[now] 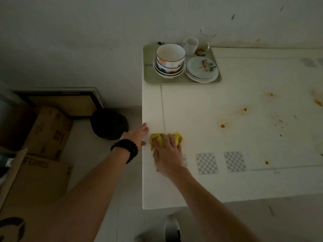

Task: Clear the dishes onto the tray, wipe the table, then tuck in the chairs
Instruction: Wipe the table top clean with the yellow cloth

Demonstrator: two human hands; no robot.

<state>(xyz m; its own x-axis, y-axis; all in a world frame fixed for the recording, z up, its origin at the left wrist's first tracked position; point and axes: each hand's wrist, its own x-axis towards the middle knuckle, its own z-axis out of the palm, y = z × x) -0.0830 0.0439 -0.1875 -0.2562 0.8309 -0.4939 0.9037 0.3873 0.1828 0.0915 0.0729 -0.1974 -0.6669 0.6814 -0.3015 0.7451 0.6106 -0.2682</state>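
Right hand [167, 154] presses yellow cloth [166, 139] onto table [209, 105].

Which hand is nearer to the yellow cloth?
Right. The right hand presses down on the yellow cloth on the table. The left hand rests at the table's left edge, just beside the cloth, apparently not touching it.
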